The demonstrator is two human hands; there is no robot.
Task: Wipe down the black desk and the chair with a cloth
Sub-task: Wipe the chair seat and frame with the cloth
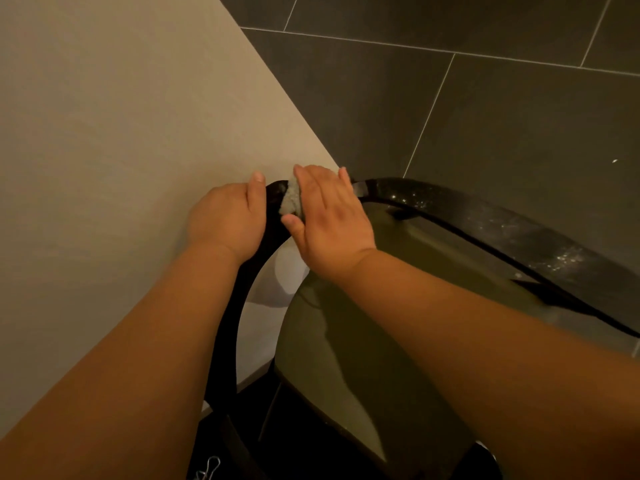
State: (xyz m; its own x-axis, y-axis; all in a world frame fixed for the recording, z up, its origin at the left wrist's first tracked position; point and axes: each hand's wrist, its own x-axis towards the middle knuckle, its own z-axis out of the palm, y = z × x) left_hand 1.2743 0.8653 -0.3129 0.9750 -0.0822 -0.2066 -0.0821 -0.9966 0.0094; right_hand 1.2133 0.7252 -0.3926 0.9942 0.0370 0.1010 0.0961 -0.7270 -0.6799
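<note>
A black chair with a curved backrest rail [485,220] and an olive seat [332,344] stands against a beige wall. My left hand [228,220] grips the rail at its left bend, thumb over the top. My right hand [329,216] presses a small grey cloth [291,199] onto the rail just right of the left hand, fingers wrapped over it. Most of the cloth is hidden under my fingers. Pale dusty specks show on the rail further right. The desk is not in view.
The beige wall [121,150] fills the left side, close behind the chair. Dark grey floor tiles [502,116] with pale grout lines spread to the right. A small metal clip [209,467] lies at the bottom edge.
</note>
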